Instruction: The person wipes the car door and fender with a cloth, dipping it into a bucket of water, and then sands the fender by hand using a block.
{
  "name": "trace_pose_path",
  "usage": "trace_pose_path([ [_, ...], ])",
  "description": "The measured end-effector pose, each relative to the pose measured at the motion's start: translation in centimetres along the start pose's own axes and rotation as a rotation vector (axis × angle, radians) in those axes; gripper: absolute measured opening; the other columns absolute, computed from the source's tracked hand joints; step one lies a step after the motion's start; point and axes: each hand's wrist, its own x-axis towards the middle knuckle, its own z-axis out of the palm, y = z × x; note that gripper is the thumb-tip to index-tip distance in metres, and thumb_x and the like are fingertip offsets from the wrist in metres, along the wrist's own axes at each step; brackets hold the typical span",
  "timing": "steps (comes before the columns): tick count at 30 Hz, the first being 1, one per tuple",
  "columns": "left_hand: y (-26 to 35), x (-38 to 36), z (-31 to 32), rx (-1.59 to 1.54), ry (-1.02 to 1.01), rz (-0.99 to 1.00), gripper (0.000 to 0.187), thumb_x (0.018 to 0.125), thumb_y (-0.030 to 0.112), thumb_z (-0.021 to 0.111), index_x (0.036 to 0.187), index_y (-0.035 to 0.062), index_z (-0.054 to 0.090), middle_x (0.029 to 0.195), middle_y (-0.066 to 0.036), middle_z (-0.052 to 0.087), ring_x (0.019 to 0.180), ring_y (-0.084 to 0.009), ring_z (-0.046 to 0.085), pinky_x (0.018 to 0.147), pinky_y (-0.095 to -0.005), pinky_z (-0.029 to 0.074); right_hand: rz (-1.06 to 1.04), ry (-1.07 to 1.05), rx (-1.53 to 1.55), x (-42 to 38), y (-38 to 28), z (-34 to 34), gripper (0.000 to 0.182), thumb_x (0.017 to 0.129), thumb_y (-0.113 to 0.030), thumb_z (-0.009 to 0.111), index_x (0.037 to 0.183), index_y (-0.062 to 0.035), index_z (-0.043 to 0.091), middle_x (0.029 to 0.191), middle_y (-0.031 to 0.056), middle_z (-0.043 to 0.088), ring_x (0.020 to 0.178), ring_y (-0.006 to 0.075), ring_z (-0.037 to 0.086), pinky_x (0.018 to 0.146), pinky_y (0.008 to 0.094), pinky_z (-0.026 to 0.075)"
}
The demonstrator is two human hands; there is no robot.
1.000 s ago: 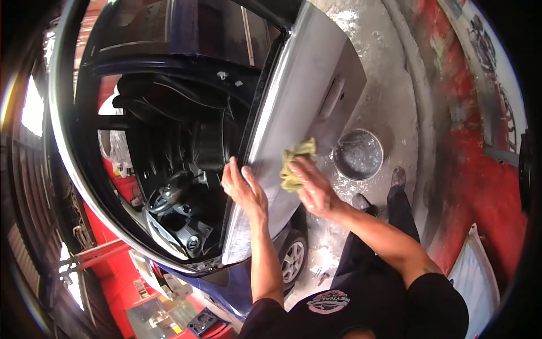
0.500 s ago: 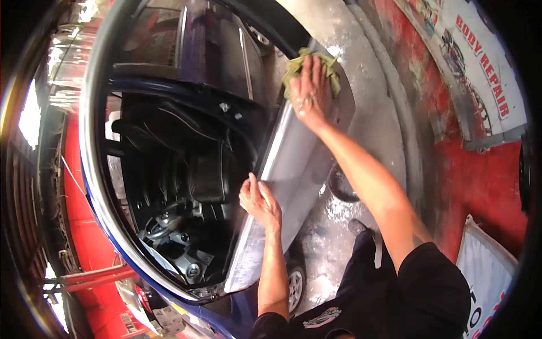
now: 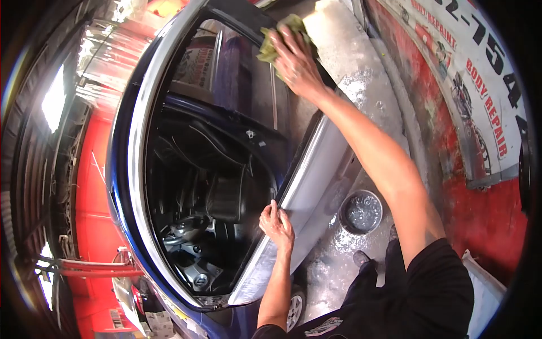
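My right hand presses a crumpled yellow-green cloth against the dark pillar behind the door window, at the top of the view. Its fingers lie spread over the cloth. Below, my left hand rests at the window sill of the grey, dull-coated car door. One finger points up and the others are loosely bent, with nothing seen in them. The door belongs to a dark blue car. Through the open window show black seats and a steering wheel.
A round bucket of water stands on the wet concrete floor, close to my feet. At right, a lettered banner hangs on a red wall. A front wheel sits below the door.
My right hand and the cloth have moved up and left, from the door's far end onto the dark pillar. My left hand stays at the sill. The view has shifted, showing the bucket fully.
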Motion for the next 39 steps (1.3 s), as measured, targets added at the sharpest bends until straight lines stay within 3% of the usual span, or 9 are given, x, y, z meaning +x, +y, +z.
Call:
trace_pose_path([
  [8,-0.2,0.3,-0.7,-0.052,-0.133,-0.032,0.042,0.100,0.018,0.064,0.142,0.0091,0.064,0.123,-0.015,0.063,0.111,-0.0315,0.059,0.095,-0.0451,0.045,0.184,-0.030,-0.028,-8.8,-0.8,-2.6,0.064,0.094,-0.008,0.062,0.153,0.0019,0.041,0.158,0.0317,0.032,0.138,0.0585,0.040,0.117,0.0601,0.036],
  [11,0.9,3.0,-2.4,-0.463,-0.252,-0.348,0.024,0.104,0.020,0.065,0.117,0.0017,0.073,0.083,-0.014,0.067,0.069,-0.0309,0.061,0.066,-0.0402,0.051,0.298,-0.126,-0.046,-17.6,-1.1,-3.7,0.070,0.091,-0.003,0.064,0.157,-0.0033,0.041,0.159,0.0318,0.030,0.139,0.0588,0.038,0.116,0.0630,0.033],
  [12,-1.3,4.5,-2.8,-0.172,-0.336,-0.134,0.028,0.106,0.024,0.062,0.106,-0.0026,0.072,0.074,-0.014,0.067,0.059,-0.0309,0.059,0.062,-0.0411,0.050,0.313,-0.157,-0.026,-19.0,-1.3,-4.7,0.072,0.089,-0.002,0.066,0.157,-0.0076,0.043,0.156,0.0319,0.032,0.138,0.0569,0.039,0.115,0.0629,0.034],
  [18,-3.4,7.2,1.5,-0.250,-0.425,-0.042,0.055,0.112,0.040,0.039,0.122,-0.0061,0.066,0.129,-0.024,0.066,0.125,-0.0372,0.059,0.108,-0.0428,0.043,0.579,-0.011,0.125,-23.3,2.8,-4.8,0.069,0.100,-0.035,0.064,0.160,-0.0112,0.038,0.157,0.0339,0.028,0.146,0.0546,0.028,0.120,0.0626,0.025],
  [22,-3.4,7.1,0.8,-0.247,-0.596,-0.137,0.064,0.112,0.045,0.031,0.134,-0.0066,0.062,0.132,-0.026,0.066,0.125,-0.0389,0.061,0.109,-0.0422,0.044,0.774,0.002,0.297,-26.8,5.4,-4.4,0.057,0.107,-0.025,0.049,0.157,-0.0014,0.036,0.162,0.0382,0.020,0.149,0.0573,0.023,0.124,0.0628,0.021],
  [26,-2.4,7.8,0.7,-0.303,-0.574,-0.114,0.065,0.113,0.045,0.030,0.136,-0.0059,0.062,0.130,-0.026,0.068,0.124,-0.0363,0.063,0.107,-0.0413,0.045,0.943,-0.125,0.321,-27.1,4.1,-4.3,0.039,0.104,-0.016,0.052,0.134,0.0098,0.051,0.140,0.0361,0.047,0.130,0.0516,0.048,0.114,0.0550,0.037],
  [32,-2.2,8.1,0.2,-0.441,-0.545,-0.236,0.059,0.112,0.043,0.040,0.133,-0.0058,0.064,0.128,-0.020,0.071,0.122,-0.0281,0.064,0.106,-0.0362,0.045,0.449,-0.182,0.118,-30.3,-8.5,-3.5,0.058,0.088,-0.016,0.070,0.140,0.0026,0.055,0.159,0.0346,0.032,0.149,0.0603,0.023,0.123,0.0658,0.027],
  [36,-4.0,7.6,0.7,-0.603,-0.383,-0.227,0.056,0.111,0.043,0.044,0.135,-0.0033,0.064,0.133,-0.019,0.068,0.129,-0.0278,0.060,0.113,-0.0363,0.040,0.214,-0.538,0.252,-32.6,-15.7,-4.0,0.060,0.087,-0.011,0.066,0.146,-0.0052,0.053,0.164,0.0246,0.031,0.149,0.0485,0.033,0.120,0.0648,0.031],
  [39,-3.9,6.7,-0.4,-0.644,-0.159,-0.214,0.050,0.110,0.035,0.048,0.143,-0.0022,0.057,0.146,-0.021,0.057,0.137,-0.0342,0.053,0.117,-0.0405,0.037,-0.002,-0.562,0.229,-30.7,-17.5,-5.4,0.051,0.087,-0.011,0.066,0.138,-0.0053,0.060,0.149,0.0176,0.053,0.137,0.0377,0.051,0.113,0.0540,0.044],
])
